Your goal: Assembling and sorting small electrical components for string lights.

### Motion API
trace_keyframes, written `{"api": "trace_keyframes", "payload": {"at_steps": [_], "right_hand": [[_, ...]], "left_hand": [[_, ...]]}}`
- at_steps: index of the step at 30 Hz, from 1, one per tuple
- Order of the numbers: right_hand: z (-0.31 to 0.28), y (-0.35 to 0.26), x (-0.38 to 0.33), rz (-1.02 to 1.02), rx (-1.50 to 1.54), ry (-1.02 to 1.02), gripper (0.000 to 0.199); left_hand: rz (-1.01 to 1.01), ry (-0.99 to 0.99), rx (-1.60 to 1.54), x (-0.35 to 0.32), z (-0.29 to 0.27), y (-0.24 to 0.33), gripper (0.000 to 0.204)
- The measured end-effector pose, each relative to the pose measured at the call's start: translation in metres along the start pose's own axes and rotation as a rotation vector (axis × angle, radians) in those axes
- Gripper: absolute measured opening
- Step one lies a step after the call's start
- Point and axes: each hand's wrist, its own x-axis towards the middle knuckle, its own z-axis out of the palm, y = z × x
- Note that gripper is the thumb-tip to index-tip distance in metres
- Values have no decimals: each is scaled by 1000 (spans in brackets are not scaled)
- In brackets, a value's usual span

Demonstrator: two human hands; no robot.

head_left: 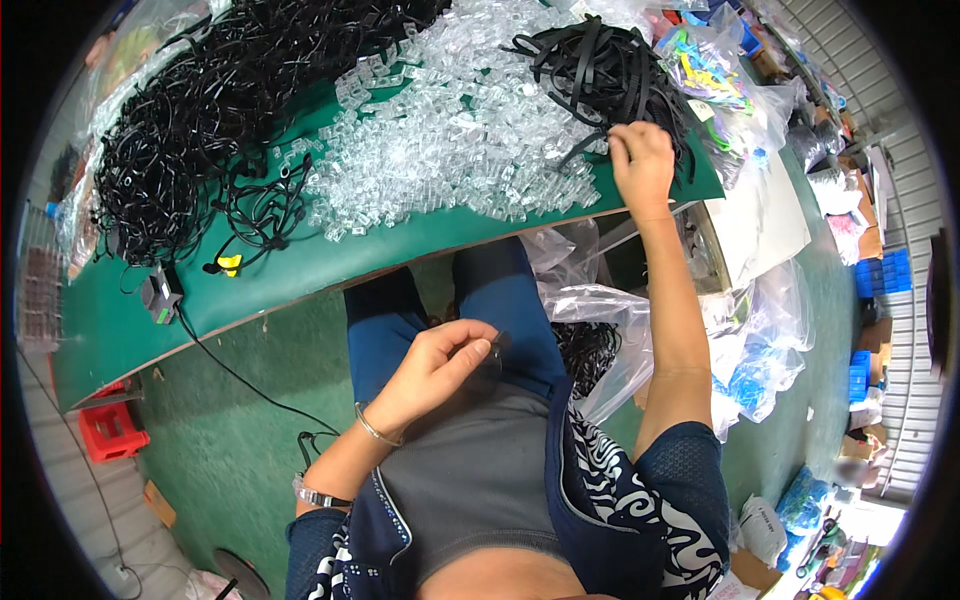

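My left hand point(440, 365) is in front of my lap, thumb and fingers pinched on a small dark piece point(501, 345), too blurred against my trousers to name. My right hand point(643, 165) reaches to the table's right side, its fingers curled at the near edge of a heap of flat black straps point(600, 70); a strap seems to be between them. Left of that heap spreads a big pile of small clear plastic pieces point(450, 150). A tangled mound of thin black cords point(190, 130) covers the far left.
The green table point(290, 285) has a small black box point(161, 295) with a cable hanging off the edge, and a yellow piece point(230, 265). Clear plastic bags point(600, 330) hang beside my right knee. A red crate point(110, 430) and blue bins point(882, 275) stand on the floor.
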Motion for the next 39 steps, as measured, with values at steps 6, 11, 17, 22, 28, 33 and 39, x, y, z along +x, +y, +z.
{"api": "trace_keyframes", "payload": {"at_steps": [6, 11, 17, 22, 28, 33, 39], "right_hand": [[-36, -16, 24, 336, 729, 202, 13], [-98, -113, -15, 727, 1391, -372, 13], [-79, -183, -97, 1034, 1732, -989, 17], [-80, -198, -93, 947, 1483, -1001, 19], [-76, -222, -84, 297, 931, -634, 31], [-66, -233, -85, 118, 752, -500, 30], [-76, -233, -83, 342, 918, -565, 16]], "left_hand": [[-150, 97, -374, 8, -10, -16, 22], [-116, 253, -575, 10, -18, -24, 24], [-1, 263, -734, 7, -22, -19, 45], [-5, 317, -662, -2, -25, -36, 37], [-31, 382, -526, -7, -17, -29, 32], [60, 384, -358, -13, -17, -31, 31], [103, 436, -701, -13, -21, -32, 34]]}}
